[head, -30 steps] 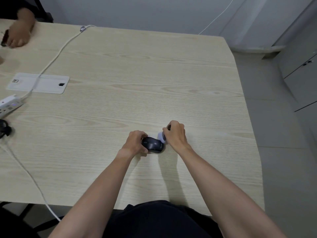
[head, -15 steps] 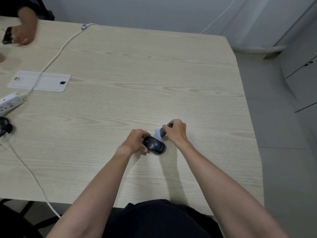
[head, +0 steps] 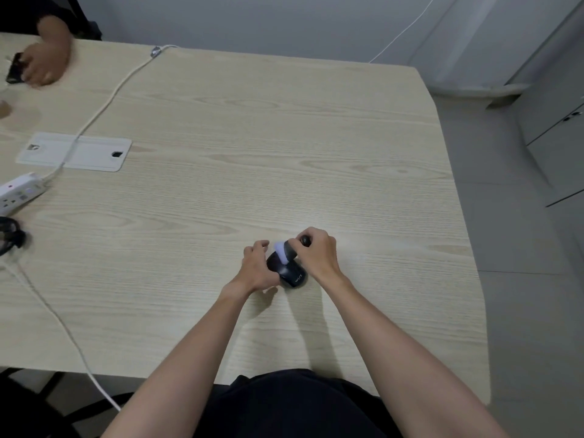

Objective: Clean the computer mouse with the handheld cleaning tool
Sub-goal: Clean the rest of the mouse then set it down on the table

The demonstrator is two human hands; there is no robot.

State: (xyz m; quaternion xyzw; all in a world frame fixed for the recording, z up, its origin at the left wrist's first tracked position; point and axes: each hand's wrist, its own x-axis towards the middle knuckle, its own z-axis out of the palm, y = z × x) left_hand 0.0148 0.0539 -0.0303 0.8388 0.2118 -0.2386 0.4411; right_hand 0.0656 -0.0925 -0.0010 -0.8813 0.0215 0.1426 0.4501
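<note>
The black computer mouse (head: 289,270) is steadied on the worktop (head: 252,153) by the left hand (head: 257,267); the cleaning tool (head: 289,251), gripped in the right hand (head: 317,252), is pressed onto it. Wiping seems underway; further strokes are probably needed.

White power strip (head: 19,192) and cable (head: 104,102); another person's hand (head: 44,63), perhaps holding a phone.

- The computer mouse (head: 289,270) lies on the table (head: 252,147), near its front edge.
- The left hand (head: 257,270) is at its left, the right hand (head: 317,256) at its right.
- The cleaning tool (head: 289,251) rests on the mouse's far end.
- A power strip (head: 19,192) lies far left.
</note>
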